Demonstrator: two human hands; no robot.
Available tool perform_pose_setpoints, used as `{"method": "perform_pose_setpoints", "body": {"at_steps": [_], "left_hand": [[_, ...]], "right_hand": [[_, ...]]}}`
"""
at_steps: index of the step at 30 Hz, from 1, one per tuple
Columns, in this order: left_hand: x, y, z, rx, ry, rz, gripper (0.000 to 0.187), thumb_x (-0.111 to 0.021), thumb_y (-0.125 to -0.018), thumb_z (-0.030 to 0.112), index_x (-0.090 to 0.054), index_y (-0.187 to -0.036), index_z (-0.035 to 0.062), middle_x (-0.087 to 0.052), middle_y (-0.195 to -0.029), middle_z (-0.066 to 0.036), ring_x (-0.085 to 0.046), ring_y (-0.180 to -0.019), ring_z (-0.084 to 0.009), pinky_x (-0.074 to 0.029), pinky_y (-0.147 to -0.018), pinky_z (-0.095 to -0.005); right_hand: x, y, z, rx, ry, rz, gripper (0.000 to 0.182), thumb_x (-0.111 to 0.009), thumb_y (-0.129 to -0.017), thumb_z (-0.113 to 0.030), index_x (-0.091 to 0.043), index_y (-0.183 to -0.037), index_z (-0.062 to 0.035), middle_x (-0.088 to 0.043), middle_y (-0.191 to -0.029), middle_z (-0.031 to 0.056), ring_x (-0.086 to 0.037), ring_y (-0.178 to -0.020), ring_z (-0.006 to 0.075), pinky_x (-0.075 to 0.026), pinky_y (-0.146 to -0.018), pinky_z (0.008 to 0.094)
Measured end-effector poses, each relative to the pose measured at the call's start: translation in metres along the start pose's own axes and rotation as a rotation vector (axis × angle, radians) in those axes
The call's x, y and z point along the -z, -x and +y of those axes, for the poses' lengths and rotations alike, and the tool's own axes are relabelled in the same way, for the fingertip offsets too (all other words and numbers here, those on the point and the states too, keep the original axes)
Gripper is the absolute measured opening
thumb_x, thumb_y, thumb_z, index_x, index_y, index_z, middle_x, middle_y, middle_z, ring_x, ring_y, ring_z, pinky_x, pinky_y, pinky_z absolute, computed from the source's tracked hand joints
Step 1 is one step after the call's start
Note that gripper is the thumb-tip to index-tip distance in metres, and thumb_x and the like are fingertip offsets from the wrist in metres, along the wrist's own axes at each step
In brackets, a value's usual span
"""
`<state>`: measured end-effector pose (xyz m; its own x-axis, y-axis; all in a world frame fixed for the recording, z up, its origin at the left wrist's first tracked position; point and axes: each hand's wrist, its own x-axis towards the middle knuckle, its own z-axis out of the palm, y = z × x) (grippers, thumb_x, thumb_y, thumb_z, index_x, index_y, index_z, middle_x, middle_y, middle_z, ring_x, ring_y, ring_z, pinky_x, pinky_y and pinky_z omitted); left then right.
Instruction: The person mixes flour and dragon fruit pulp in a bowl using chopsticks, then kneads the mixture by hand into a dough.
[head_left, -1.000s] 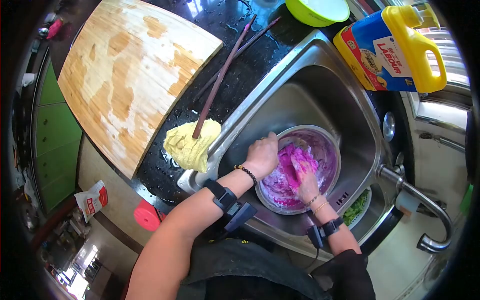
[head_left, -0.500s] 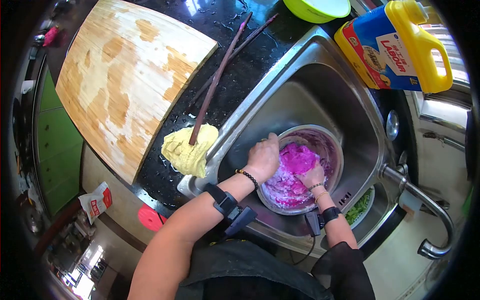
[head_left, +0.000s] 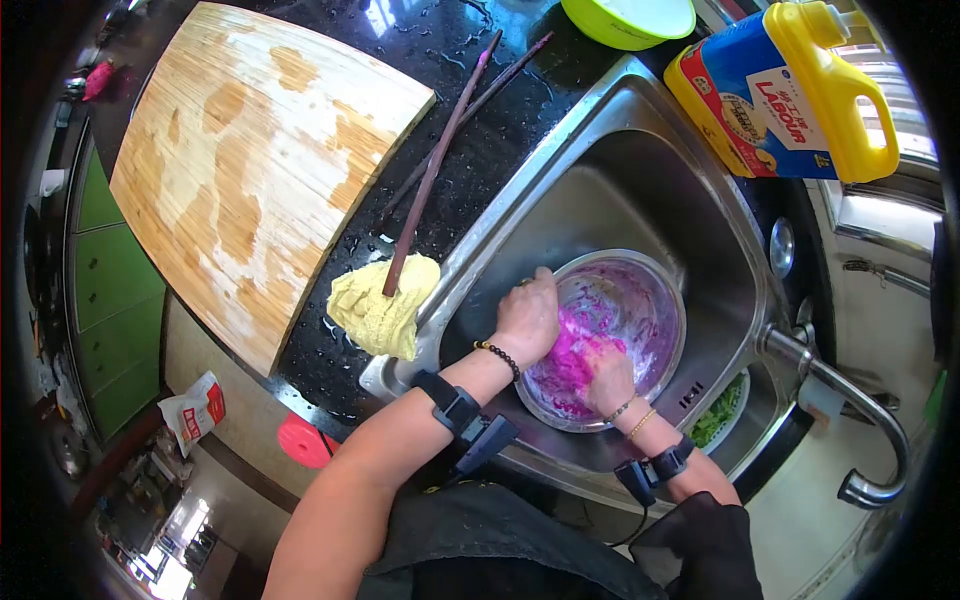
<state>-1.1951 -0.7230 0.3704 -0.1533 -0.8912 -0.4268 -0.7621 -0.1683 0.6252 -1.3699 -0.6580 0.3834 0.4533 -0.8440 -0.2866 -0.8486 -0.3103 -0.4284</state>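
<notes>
A metal bowl (head_left: 640, 258) sits in the sink basin, its inner wall smeared with purple paste and white flour. My left hand (head_left: 527, 318) is closed at the bowl's left rim; the fingertips are partly hidden. Inside the bowl my right hand (head_left: 608, 375) presses with curled fingers into bright magenta dough (head_left: 572, 360), which is lumpy and mixed with flour. On the counter left of the sink lies a lump of yellow dough (head_left: 375, 310), one end of a dark wooden stick (head_left: 440, 165) resting on it.
The steel sink (head_left: 590, 190) has a curved faucet (head_left: 880, 430) at the right and a container of green leaves (head_left: 715, 415) in its smaller basin. A wet wooden cutting board (head_left: 260, 160), a yellow jug (head_left: 790, 95) and a green bowl (head_left: 630, 20) stand around it.
My right hand has moved left and down in the bowl, pushing the magenta dough toward the near left side and baring the bowl's far wall. My left hand stays at the rim.
</notes>
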Motion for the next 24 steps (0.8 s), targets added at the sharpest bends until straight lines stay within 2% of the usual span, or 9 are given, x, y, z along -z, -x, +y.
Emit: {"method": "perform_pose_setpoints", "body": {"at_steps": [1,3,4,5,10,12,14,18,24], "left_hand": [[-0.001,0.0,0.0,-0.002,-0.004,0.008,0.02,-0.055,-0.07,-0.001,-0.043,-0.087,-0.0034,-0.06,-0.077,-0.027,-0.062,-0.076,-0.0397,-0.052,-0.068,-0.0441],[-0.002,0.001,0.001,-0.011,0.002,0.013,0.02,-0.054,-0.071,-0.001,-0.043,-0.087,-0.0035,-0.06,-0.077,-0.027,-0.062,-0.075,-0.0397,-0.052,-0.068,-0.0442],[-0.003,0.001,0.001,-0.017,0.005,0.017,0.02,-0.054,-0.07,-0.001,-0.043,-0.087,-0.0038,-0.06,-0.076,-0.027,-0.062,-0.075,-0.0401,-0.052,-0.068,-0.0445],[-0.003,0.002,0.001,-0.023,0.008,0.02,0.02,-0.054,-0.07,0.0,-0.043,-0.087,-0.004,-0.06,-0.076,-0.027,-0.062,-0.075,-0.0405,-0.052,-0.068,-0.0449],[0.0,0.001,0.003,-0.001,-0.005,-0.038,0.014,-0.048,-0.077,0.002,-0.045,-0.09,-0.0026,-0.061,-0.081,-0.024,-0.062,-0.078,-0.0384,-0.052,-0.069,-0.0435],[0.001,0.002,0.003,-0.003,-0.011,-0.039,0.014,-0.048,-0.077,0.003,-0.045,-0.09,-0.0029,-0.061,-0.081,-0.024,-0.062,-0.078,-0.0383,-0.052,-0.069,-0.0433],[0.003,0.002,0.003,-0.002,0.046,-0.02,0.022,-0.053,-0.07,0.0,-0.042,-0.088,-0.0053,-0.059,-0.077,-0.029,-0.06,-0.075,-0.0436,-0.05,-0.068,-0.0483],[-0.001,0.002,0.002,-0.008,0.047,-0.017,0.021,-0.053,-0.07,-0.001,-0.042,-0.088,-0.0054,-0.059,-0.078,-0.029,-0.06,-0.076,-0.0438,-0.05,-0.069,-0.0486],[0.001,0.003,0.004,-0.001,0.01,-0.037,0.021,-0.053,-0.07,-0.003,-0.042,-0.087,-0.0054,-0.059,-0.077,-0.029,-0.06,-0.076,-0.0443,-0.05,-0.069,-0.0487]], "right_hand": [[0.002,0.002,-0.005,-0.003,0.002,-0.002,0.039,-0.07,-0.061,-0.016,-0.062,-0.098,-0.0068,-0.062,-0.093,0.0191,-0.059,-0.091,0.0325,-0.049,-0.078,0.0403],[0.005,0.008,-0.014,0.032,0.092,-0.213,0.044,-0.07,-0.059,-0.017,-0.06,-0.1,-0.0069,-0.062,-0.092,0.0187,-0.059,-0.091,0.0321,-0.048,-0.078,0.0395],[-0.01,0.014,-0.008,0.119,0.13,-0.156,0.039,-0.065,-0.062,-0.017,-0.06,-0.1,-0.0083,-0.063,-0.085,0.0159,-0.061,-0.085,0.0289,-0.05,-0.072,0.0383],[-0.012,0.016,-0.007,0.113,0.133,-0.158,0.039,-0.065,-0.062,-0.017,-0.06,-0.1,-0.0083,-0.063,-0.085,0.0159,-0.061,-0.085,0.0289,-0.05,-0.072,0.0383],[-0.022,0.002,-0.02,-0.056,0.265,-0.504,0.019,-0.055,-0.073,-0.015,-0.063,-0.089,-0.0109,-0.063,-0.069,0.0094,-0.063,-0.07,0.0251,-0.049,-0.058,0.0375],[-0.032,-0.002,-0.018,-0.068,0.277,-0.515,0.016,-0.054,-0.074,-0.015,-0.064,-0.086,-0.011,-0.063,-0.069,0.0096,-0.064,-0.068,0.0256,-0.049,-0.058,0.0378],[-0.034,-0.011,-0.018,-0.081,0.275,-0.501,0.013,-0.053,-0.074,-0.013,-0.066,-0.078,-0.0109,-0.065,-0.072,0.0107,-0.064,-0.069,0.0263,-0.05,-0.059,0.0383],[-0.042,-0.034,-0.015,-0.236,0.296,-0.588,0.014,-0.053,-0.074,-0.012,-0.067,-0.076,-0.0089,-0.066,-0.08,0.0139,-0.065,-0.078,0.0277,-0.051,-0.067,0.0385],[-0.052,-0.055,0.001,-0.296,0.265,-0.629,0.015,-0.059,-0.071,-0.015,-0.068,-0.08,-0.0077,-0.066,-0.084,0.0153,-0.065,-0.081,0.0287,-0.052,-0.069,0.0382]]}}
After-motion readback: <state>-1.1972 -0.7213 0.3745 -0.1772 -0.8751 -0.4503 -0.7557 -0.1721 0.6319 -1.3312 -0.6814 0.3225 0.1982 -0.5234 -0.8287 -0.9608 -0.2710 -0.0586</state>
